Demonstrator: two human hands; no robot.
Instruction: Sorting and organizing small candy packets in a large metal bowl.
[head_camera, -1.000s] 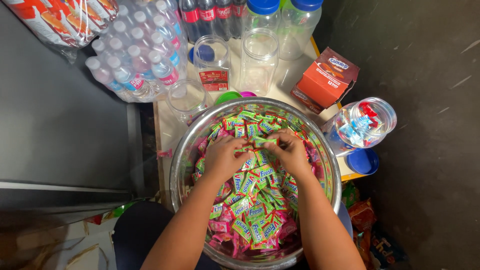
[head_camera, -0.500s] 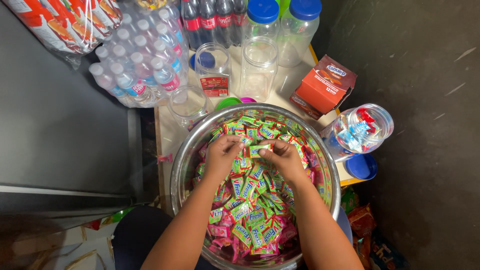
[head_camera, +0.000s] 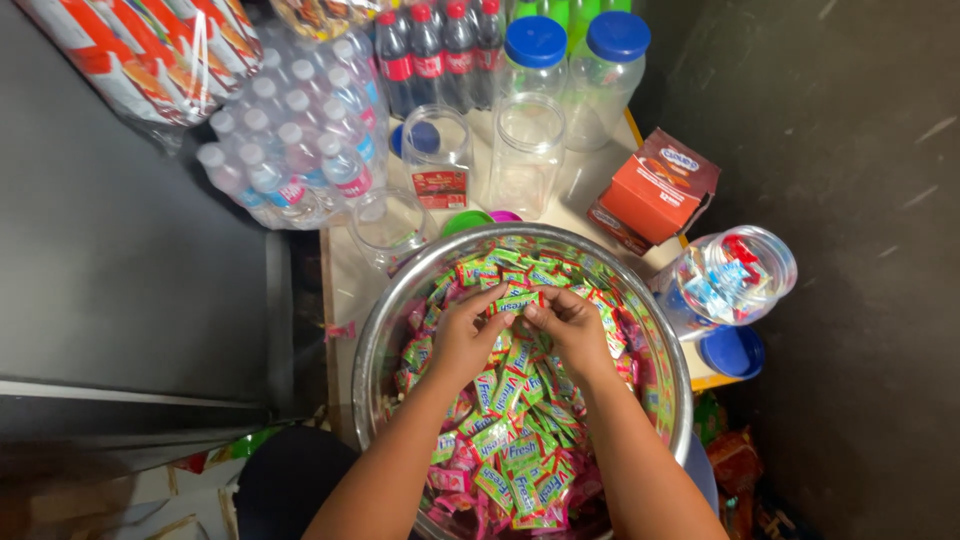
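Observation:
A large round steel bowl (head_camera: 382, 320) sits in front of me, filled with several small green and pink wrapped candies (head_camera: 510, 460). Both hands are over the middle of the bowl. My left hand (head_camera: 462, 335) and my right hand (head_camera: 572, 325) pinch the two ends of one green candy wrapper (head_camera: 514, 300) between thumbs and fingers, held just above the pile.
Behind the bowl stand open clear plastic jars (head_camera: 528, 150), two blue-lidded jars (head_camera: 612, 70), a pack of small water bottles (head_camera: 290, 140) and dark soda bottles (head_camera: 430, 50). An orange carton (head_camera: 660, 185) and a tilted jar of sweets (head_camera: 735, 275) lie at right, above a blue lid (head_camera: 732, 352).
My hands have come together and lifted a single green candy from the pile, each hand now gripping one end of it.

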